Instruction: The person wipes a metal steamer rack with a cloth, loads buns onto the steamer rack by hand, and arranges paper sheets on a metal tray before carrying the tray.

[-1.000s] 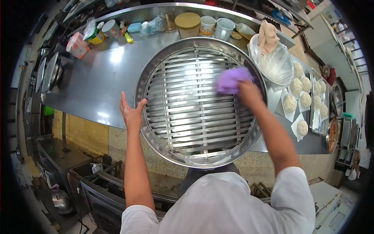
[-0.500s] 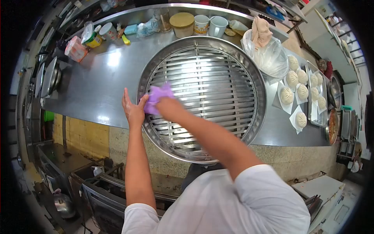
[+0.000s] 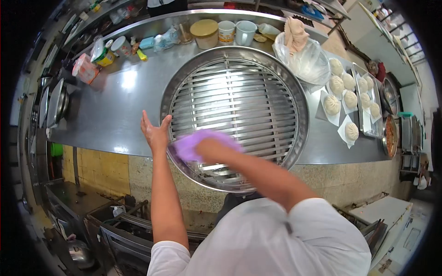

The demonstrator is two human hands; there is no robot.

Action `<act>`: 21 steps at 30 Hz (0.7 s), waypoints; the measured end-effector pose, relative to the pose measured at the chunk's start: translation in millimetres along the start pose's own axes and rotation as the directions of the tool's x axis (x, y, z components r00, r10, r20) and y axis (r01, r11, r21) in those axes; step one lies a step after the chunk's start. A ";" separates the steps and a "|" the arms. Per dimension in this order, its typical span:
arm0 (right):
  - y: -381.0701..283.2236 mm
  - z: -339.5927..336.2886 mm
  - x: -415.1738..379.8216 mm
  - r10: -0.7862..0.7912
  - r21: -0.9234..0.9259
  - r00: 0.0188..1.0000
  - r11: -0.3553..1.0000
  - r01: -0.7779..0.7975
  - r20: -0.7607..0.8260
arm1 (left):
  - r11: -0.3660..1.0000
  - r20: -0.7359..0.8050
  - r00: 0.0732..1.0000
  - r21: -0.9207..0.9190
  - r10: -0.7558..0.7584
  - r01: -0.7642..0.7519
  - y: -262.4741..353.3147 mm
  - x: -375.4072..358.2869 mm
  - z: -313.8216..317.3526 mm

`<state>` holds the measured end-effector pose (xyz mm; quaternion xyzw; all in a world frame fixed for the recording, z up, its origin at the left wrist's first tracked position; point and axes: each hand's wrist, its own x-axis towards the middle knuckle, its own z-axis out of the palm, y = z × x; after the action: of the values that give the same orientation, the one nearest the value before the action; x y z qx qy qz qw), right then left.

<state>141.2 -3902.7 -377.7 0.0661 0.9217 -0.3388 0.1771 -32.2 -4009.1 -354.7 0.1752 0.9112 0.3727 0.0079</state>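
A large round metal steamer tray (image 3: 262,108) with a slatted bottom sits at the front of the steel table, its near rim reaching past the edge. My right hand (image 3: 212,150), blurred by motion, is closed on a purple cloth (image 3: 186,145) over the slats at the tray's lower left. The cloth reaches to the inner wall there. At the outer left side of the rim, my left hand (image 3: 156,133) is open, thumb and fingers spread. The thumb is at the rim; whether it touches is hard to tell.
Pleated buns (image 3: 332,105) on paper squares lie to the right, several on a metal tray (image 3: 366,120). A plastic-lined container (image 3: 301,62) with a draped cloth stands behind. Mugs (image 3: 246,33) and a lidded tub (image 3: 204,34) line the back; metal pans (image 3: 57,102) are far left.
My right hand has moved the purple cloth down along the tray's left side, and the cloth is more spread out. My left hand has stayed beside the rim. The view has shifted slightly.
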 end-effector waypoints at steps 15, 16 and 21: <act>129.2 -76.6 -178.0 0.426 -0.564 0.819 0.811 -0.156 0.385 | 0.999 0.013 0.999 -0.035 -0.039 0.040 -3.4 6.2 0.6; 133.0 -47.5 -165.8 0.179 -0.437 0.877 0.899 0.038 0.445 | 0.999 0.008 0.999 -0.028 -0.043 0.043 -2.8 5.5 0.0; -22.0 9.2 -71.0 -0.151 -0.014 0.952 0.987 0.160 0.268 | 0.999 -0.004 0.999 0.004 -0.050 0.050 -1.3 6.6 -1.0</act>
<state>204.5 -3925.6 -344.7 -0.0559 0.8976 -0.3412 0.2733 -39.0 -4008.4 -354.1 0.1516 0.9162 0.3707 0.0150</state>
